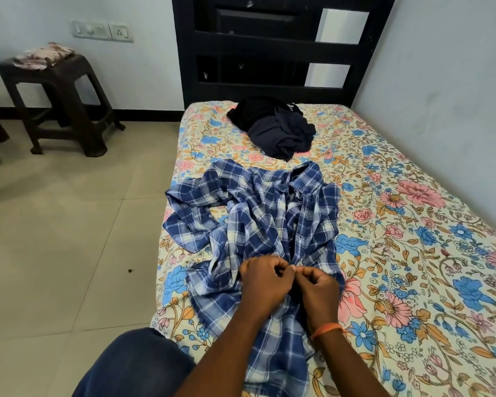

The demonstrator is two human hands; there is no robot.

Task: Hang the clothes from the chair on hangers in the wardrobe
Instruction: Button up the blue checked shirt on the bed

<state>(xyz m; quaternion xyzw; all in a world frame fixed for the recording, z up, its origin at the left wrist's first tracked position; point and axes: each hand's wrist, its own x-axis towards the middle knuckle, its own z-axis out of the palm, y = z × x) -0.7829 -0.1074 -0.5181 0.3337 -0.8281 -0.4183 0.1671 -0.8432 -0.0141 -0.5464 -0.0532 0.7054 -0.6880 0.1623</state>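
Both hands down at the near end of the bed: left hand (265,279) and right hand (317,287), fingers curled, pinching the front opening of the crumpled blue-and-white checked cotton shirt (258,219) from either side, fingertips nearly meeting over what looks like a button on the placket; too small to tell whether fastening or undoing. Thin orange thread band (325,330) round the right wrist. Shirt spread front-up on the flower-printed bedsheet (413,253), long axis running straight away from the hands, hem nearest and partly under the forearms, collar (302,181) at the far end, one sleeve flung out toward the left edge of the mattress. Both hands about equally near the placket, the left on its left flap, the right on its right flap, so any next button lies farther up, away from the body, along that same line. Beyond the collar, well apart from the hands, a heap of black and dark navy clothes (275,126) lying loose near the dark wooden headboard (275,41). No hanger and no wardrobe in view, so hanging likely not yet begun for this shirt. Off to the left on the tiled floor, a dark brown plastic stool (58,101) carrying a folded pale floral cloth (42,54); nothing else holding anything.
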